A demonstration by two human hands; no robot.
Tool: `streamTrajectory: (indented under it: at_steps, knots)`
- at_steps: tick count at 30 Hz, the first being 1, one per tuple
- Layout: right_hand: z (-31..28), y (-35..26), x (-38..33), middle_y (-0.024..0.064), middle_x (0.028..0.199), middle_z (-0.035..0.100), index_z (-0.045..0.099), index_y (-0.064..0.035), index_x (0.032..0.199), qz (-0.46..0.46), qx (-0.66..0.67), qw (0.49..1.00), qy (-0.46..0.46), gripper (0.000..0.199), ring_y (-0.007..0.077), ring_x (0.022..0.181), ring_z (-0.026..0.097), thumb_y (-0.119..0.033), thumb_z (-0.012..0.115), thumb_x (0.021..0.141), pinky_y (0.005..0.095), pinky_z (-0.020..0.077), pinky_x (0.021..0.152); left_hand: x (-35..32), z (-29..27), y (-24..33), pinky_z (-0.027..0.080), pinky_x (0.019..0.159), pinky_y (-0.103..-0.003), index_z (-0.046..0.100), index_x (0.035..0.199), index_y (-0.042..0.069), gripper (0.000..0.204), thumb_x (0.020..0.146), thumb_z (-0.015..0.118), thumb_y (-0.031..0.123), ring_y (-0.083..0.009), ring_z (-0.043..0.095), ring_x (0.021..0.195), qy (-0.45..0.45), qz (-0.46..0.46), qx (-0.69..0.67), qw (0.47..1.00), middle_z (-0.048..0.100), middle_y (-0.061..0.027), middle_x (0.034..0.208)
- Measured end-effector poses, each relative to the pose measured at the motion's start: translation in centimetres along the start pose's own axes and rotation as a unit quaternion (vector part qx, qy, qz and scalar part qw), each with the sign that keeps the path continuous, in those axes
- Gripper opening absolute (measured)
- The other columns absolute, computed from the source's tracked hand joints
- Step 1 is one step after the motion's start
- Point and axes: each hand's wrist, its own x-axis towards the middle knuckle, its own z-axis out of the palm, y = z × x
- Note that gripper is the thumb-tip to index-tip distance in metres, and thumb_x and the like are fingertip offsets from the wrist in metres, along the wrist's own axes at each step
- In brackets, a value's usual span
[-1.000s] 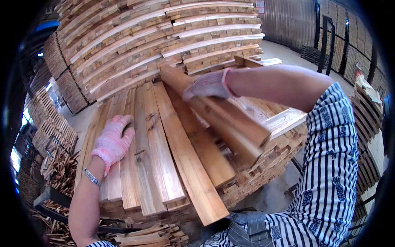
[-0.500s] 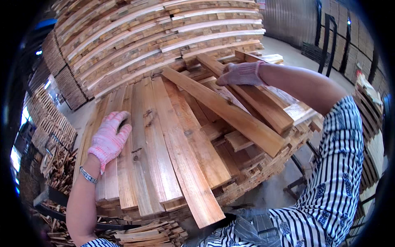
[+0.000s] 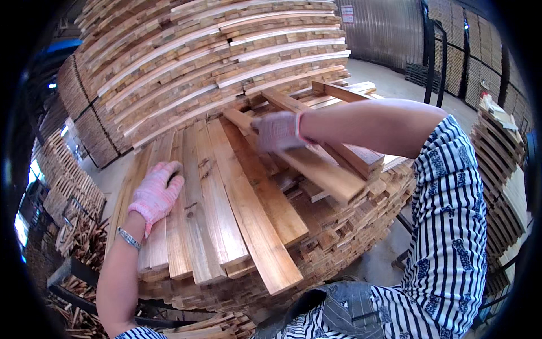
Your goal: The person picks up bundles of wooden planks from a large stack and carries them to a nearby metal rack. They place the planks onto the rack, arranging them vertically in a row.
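My left hand, in a pink knitted glove, lies on the row of flat wooden boards, its fingers stretched out and the thumb apart. My right hand, also gloved and smeared by motion, is closed over the upper part of a loose wooden board. That board slants across the stack, its near end blurred. To its right lie another slanted board and a board with its edge raised. Left of the held board, a darker reddish board lies beside the row.
A tall wall of stacked lumber stands behind the boards. More stacks rise at the right and left. Scrap wood is piled at the lower left near a dark metal bar. A dark upright frame stands at the back right.
My right hand has moved left and nearer, from the right-hand slanted board to the one beside it, which has shifted slightly left. My left hand stays on the boards. The view has shifted a little.
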Motion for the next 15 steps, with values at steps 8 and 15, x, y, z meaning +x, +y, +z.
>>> streamTrajectory:
  at_steps: [8, 15]
  knots:
    - [3.0, -5.3, 4.1, 0.0173, 0.105, 0.071, 0.063, -0.0024, 0.122, -0.239, -0.31, 0.919, 0.048, 0.041, 0.0336, 0.096, 0.07, -0.012, 0.068, 0.082, 0.0403, 0.0569, 0.08, 0.1, 0.0, 0.6, 0.04, 0.105, -0.04, 0.058, 0.126, 0.005, 0.038, 0.094, 0.054, 0.024, -0.0362, 0.05, 0.122, 0.018, 0.002, 0.005, 1.0, 0.057, -0.0176, 0.125]
    - [-0.6, 5.2, -3.7, 0.0215, 0.126, 0.059, 0.053, -0.0044, 0.136, 0.13, 0.237, 0.961, 0.056, 0.064, 0.0306, 0.116, 0.056, -0.044, 0.063, 0.087, 0.0384, 0.0444, 0.098, -0.1, 0.0, 0.5, 0.04, 0.106, -0.04, 0.058, 0.125, 0.005, 0.038, 0.093, 0.056, 0.025, -0.0353, 0.05, 0.122, 0.002, -0.008, -0.006, 1.0, 0.058, -0.0171, 0.125]
